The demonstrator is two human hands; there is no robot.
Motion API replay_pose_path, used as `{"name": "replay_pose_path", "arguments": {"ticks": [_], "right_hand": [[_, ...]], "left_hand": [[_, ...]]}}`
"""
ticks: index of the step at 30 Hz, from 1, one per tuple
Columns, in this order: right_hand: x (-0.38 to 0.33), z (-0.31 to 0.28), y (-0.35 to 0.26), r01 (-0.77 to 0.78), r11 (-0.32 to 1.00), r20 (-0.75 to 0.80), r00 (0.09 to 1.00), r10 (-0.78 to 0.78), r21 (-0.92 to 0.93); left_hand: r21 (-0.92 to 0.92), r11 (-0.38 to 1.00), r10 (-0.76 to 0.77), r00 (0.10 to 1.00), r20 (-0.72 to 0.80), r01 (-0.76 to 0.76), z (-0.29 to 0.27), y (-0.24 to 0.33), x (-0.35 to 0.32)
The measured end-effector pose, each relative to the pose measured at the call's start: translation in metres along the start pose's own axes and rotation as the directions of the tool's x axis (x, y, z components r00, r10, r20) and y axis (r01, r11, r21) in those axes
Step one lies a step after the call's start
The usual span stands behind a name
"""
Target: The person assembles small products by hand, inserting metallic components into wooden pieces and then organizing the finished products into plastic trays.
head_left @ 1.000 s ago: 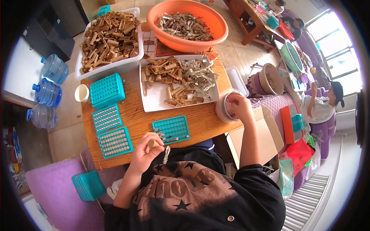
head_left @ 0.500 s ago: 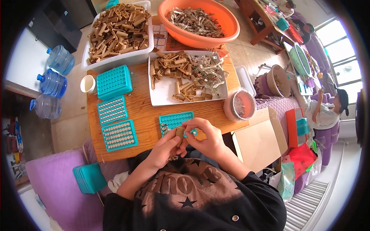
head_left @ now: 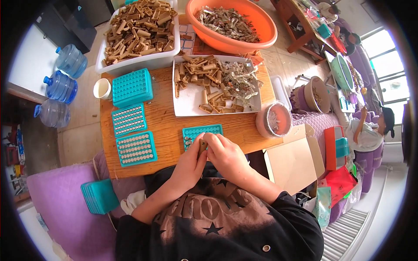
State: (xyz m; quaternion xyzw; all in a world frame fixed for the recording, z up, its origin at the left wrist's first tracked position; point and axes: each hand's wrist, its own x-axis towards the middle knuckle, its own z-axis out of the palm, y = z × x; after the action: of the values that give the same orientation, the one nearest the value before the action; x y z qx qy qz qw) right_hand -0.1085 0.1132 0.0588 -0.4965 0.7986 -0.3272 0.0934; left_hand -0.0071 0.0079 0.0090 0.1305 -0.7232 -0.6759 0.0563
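In front of my chest, both hands meet on a small brown plastic casing (head_left: pixel 203 147). My left hand (head_left: pixel 189 162) is closed around its near side, with the thumb along it. Curled fingers of my right hand (head_left: pixel 225 154) press against the casing from the right and hide much of it. Whether the right fingertips hold a smaller part as well is hidden. Just beyond the hands lies a teal tray with round pockets (head_left: pixel 208 129); a few small metal pieces sit at its left end.
A white box (head_left: pixel 187 106) holds brown casings and shiny metal parts. Behind it stand a white tub (head_left: pixel 130 62) of casings and an orange basin (head_left: pixel 273 37). Filled teal trays (head_left: pixel 136 148) lie left, below stacked trays (head_left: pixel 132 87). A pink bucket (head_left: pixel 285 117) stands right.
My right hand has shifted from a raised pinch by a small teal-and-white bit to curling against the casing. Both hands are closer together, and the view has shifted slightly.
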Motion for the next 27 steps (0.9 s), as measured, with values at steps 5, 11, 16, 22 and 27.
{"name": "replay_pose_path", "arguments": {"ticks": [5,11,16,22,27], "right_hand": [[-0.001,0.014,0.019,-0.044,0.914,-0.179,0.976,0.126,0.402],[0.001,0.003,0.026,0.045,0.932,-0.167,0.986,0.016,0.359],[0.001,0.010,0.036,0.096,0.945,-0.210,0.977,-0.030,0.312],[-0.002,-0.001,0.050,0.106,0.942,-0.148,0.987,-0.061,0.319],[-0.006,-0.044,0.069,0.112,0.888,-0.020,0.993,-0.115,0.447]], "left_hand": [[-0.500,0.858,-0.089,0.993,0.079,0.117,-0.007,-0.004,0.001],[-0.718,0.654,-0.180,0.971,0.159,0.239,-0.006,0.005,0.002],[-0.634,0.749,-0.138,0.981,0.134,0.192,-0.001,0.002,0.005],[-0.470,0.840,-0.167,0.953,0.254,0.272,-0.012,0.006,0.018],[-0.182,0.943,-0.075,0.712,0.698,0.278,-0.020,0.016,0.057]]}}
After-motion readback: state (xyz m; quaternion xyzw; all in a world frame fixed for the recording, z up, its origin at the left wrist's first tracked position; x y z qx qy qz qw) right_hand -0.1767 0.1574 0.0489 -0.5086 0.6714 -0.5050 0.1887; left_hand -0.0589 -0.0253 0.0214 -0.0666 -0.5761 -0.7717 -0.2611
